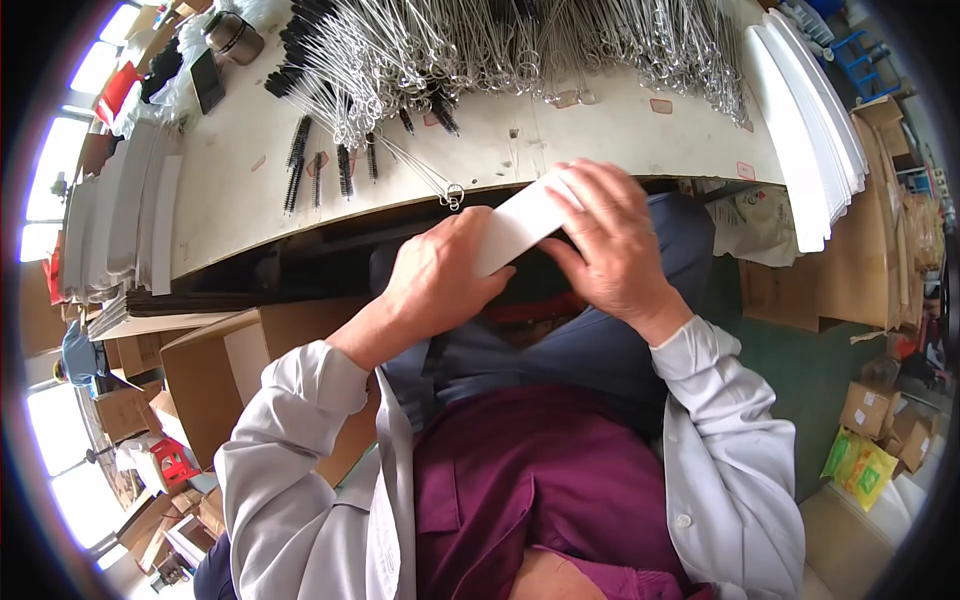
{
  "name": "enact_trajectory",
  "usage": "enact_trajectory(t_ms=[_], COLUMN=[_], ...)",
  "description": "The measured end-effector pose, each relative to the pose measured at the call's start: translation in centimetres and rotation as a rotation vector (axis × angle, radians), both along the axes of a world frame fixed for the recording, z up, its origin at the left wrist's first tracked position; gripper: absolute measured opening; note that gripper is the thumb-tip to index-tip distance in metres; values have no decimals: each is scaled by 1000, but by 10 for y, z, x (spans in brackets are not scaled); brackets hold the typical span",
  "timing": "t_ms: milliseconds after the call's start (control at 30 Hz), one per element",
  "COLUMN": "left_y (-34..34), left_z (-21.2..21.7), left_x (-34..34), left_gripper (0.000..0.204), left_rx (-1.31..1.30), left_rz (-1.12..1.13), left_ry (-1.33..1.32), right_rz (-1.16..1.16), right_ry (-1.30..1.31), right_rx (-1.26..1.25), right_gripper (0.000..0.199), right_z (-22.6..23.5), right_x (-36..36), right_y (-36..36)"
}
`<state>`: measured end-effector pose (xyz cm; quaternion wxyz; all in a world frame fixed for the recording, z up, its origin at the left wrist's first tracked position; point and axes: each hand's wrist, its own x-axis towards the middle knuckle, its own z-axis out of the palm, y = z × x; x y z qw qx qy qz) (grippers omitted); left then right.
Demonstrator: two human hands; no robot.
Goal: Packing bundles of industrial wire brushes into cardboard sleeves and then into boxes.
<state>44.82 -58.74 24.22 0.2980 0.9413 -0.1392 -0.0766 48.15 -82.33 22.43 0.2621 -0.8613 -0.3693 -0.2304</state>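
Note:
A narrow white box is held slantwise over my lap, just off the table's near edge. Around its lower left end my left hand is closed, thumb underneath. My right hand, slightly smeared by motion, bends its fingers over the upper right end, with the thumb along the near side. What lies inside the box is hidden. Beyond it, a big heap of wire-handled brushes with looped ends and black bristles covers the far part of the table. Several loose brushes lie left of my hands.
Flat white boxes stand stacked at the table's right end and left end. A metal flask and a dark phone sit at the back left. Open cardboard cartons flank me, one at the left, another at the right.

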Motion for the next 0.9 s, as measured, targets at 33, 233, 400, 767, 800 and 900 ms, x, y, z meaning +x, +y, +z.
enact_trajectory(t_ms=[33,233,400,767,800,900], left_y=[3,-5,-2,-13,-17,-23], left_z=[-2,-22,-34,-48,-48,-51], left_x=[-3,-28,-43,-55,-52,-48], left_gripper=[47,59,66,69,71,75], left_rx=[30,-28,-68,-78,-101,-163], left_rz=[23,84,154,139,119,139], left_ry=[-30,-31,-65,-2,-10,18], right_rz=[-51,-78,-39,36,37,76], right_ry=[35,195,343,1269,1269,1305], right_rx=[78,296,481,711,711,606], right_gripper=[58,42,47,29,29,34], right_z=[0,-34,-40,-44,-47,-53], right_x=[-4,-31,-43,-51,-51,-49], right_y=[-9,-4,9,11,11,14])
